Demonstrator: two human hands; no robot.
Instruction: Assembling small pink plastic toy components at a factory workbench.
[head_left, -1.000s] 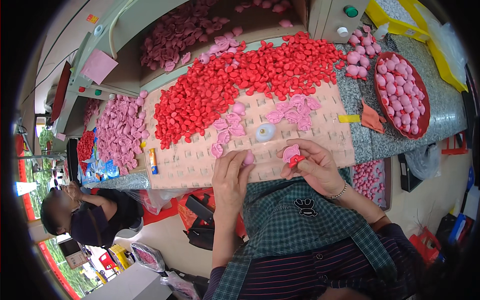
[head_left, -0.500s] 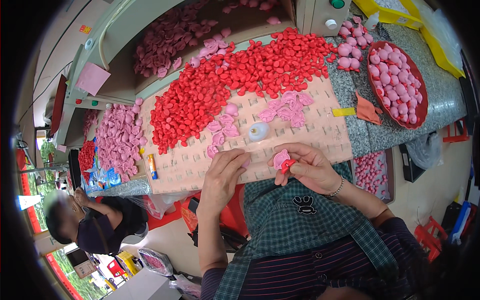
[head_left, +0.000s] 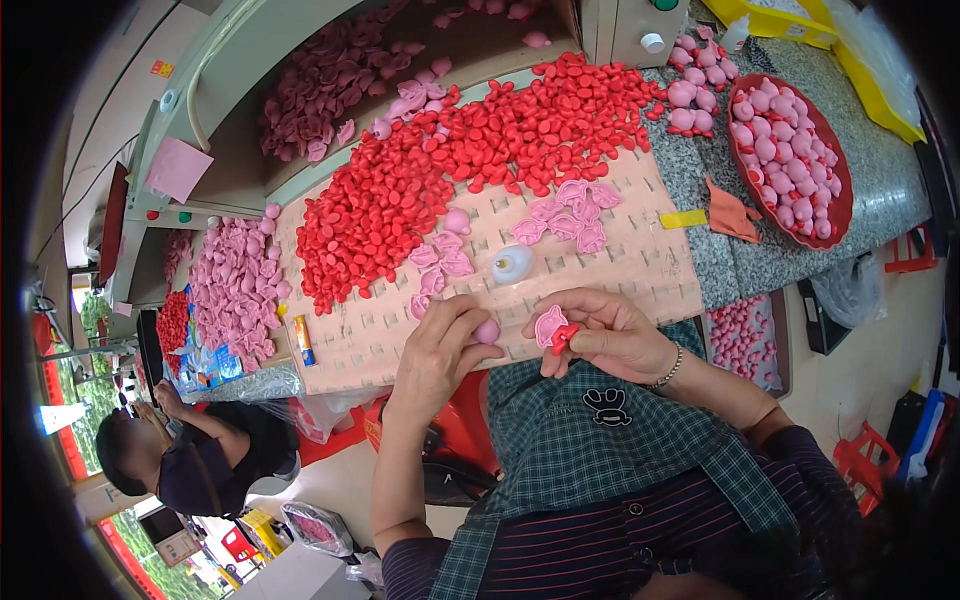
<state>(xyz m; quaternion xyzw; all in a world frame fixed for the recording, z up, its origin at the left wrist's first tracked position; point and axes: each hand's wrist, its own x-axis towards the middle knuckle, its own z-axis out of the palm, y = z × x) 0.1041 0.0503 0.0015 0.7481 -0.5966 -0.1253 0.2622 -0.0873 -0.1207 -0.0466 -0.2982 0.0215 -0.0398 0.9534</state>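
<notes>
Hands over a pegboard of plastic parts
Right hand (head_left: 610, 335) pinches a pink piece (head_left: 549, 325) and red piece (head_left: 565, 337) at centre; left hand (head_left: 440, 345) holds a pink ball (head_left: 487, 331).

We find the slotted board (head_left: 620, 265) directly beyond both hands. The left hand (head_left: 440, 350) and right hand (head_left: 610, 335) sit side by side at its near edge. A small bottle (head_left: 513, 264) stands on the board just beyond them, with a heap of small pieces (head_left: 450, 170) further back. A bowl of round pieces (head_left: 790, 150) lies beyond the right hand, to its right. Another person (head_left: 190, 460) sits well to the left of the left hand.
</notes>
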